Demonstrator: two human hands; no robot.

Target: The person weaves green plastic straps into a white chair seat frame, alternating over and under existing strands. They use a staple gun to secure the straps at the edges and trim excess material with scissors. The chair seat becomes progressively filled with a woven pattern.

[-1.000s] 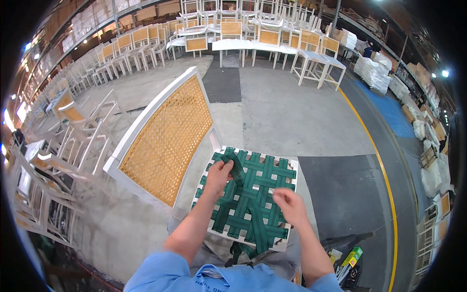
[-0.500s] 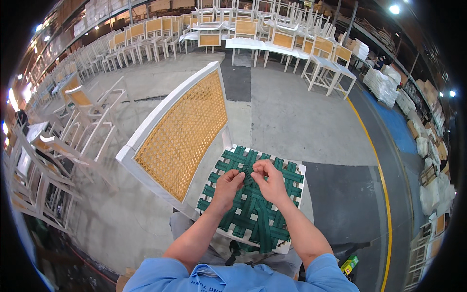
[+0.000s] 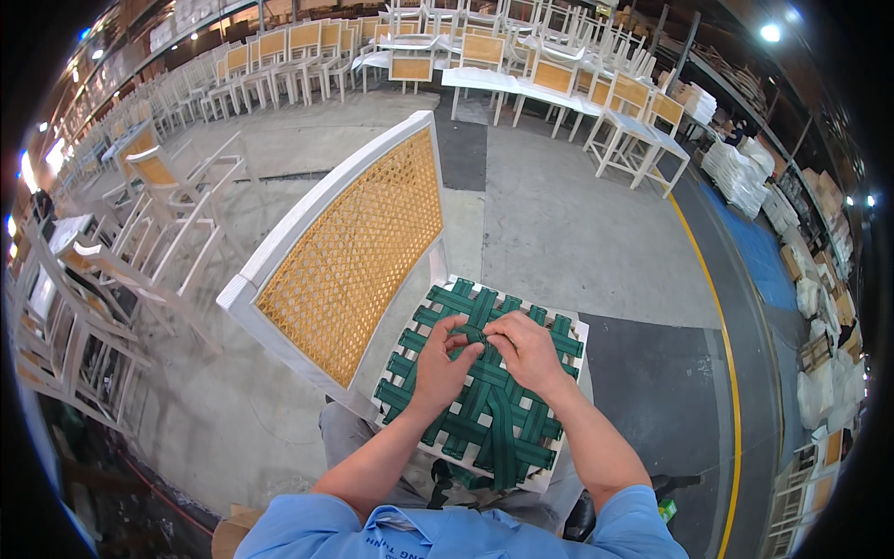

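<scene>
While both hands meet mid-frame, left hand and right hand fingers pinch one green strap of the seat webbing. Weaving step, I'd say; next needs firm tension.

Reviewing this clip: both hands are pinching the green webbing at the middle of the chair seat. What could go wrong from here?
1. The left hand and right hand pinch one green strap between them; a slip could loosen the weave.
2. The chair seems to rest on the person's lap, so a hard pull might tip it.
3. Fingers could get pinched between the crossing straps.
</scene>
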